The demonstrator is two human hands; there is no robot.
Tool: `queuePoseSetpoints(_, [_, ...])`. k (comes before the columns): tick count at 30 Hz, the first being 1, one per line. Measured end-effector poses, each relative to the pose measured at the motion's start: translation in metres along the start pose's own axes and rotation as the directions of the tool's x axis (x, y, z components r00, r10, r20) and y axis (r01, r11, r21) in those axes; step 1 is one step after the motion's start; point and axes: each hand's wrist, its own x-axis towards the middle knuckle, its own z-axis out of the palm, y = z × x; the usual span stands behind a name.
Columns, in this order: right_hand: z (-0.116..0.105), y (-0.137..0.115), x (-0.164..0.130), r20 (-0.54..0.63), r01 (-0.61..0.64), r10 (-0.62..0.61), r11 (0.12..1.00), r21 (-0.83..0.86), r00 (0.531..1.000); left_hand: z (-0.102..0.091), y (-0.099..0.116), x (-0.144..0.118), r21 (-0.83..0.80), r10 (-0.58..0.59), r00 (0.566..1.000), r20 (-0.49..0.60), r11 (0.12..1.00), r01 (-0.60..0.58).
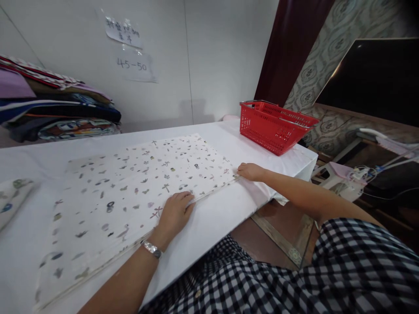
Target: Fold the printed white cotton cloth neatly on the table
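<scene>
A white printed cloth (131, 187) with small grey and purple motifs lies flat and folded on the white-covered table (222, 139). My left hand (175, 213) rests on the cloth's near edge, fingers curled over it, a metal watch on the wrist. My right hand (250, 171) pinches the cloth's near right corner.
A red plastic basket (275, 126) stands at the table's far right corner. A stack of folded fabrics (55, 109) sits at the far left against the wall. Another printed cloth (13, 196) lies at the left edge. A sewing machine area (360, 174) is to the right.
</scene>
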Motion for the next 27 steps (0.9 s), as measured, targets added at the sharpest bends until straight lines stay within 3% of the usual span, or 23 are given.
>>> queuePoseSetpoints(7, [0.003, 0.002, -0.012, -0.079, -0.055, 0.052, 0.998, -0.037, 0.996, -0.001, 0.005, -0.003, 0.003, 0.032, 0.999, 0.029, 0.999, -0.032])
queuePoseSetpoints(19, [0.004, -0.002, -0.011, -0.065, -0.061, 0.061, 0.998, 0.011, 0.996, -0.001, 0.004, -0.001, -0.012, -0.003, 0.997, 0.071, 1.000, 0.003])
queuePoseSetpoints(27, [0.004, -0.001, -0.009, -0.044, 0.009, -0.007, 1.000, 0.029, 0.999, 0.000, 0.003, -0.002, -0.016, 0.006, 0.999, 0.050, 1.000, -0.005])
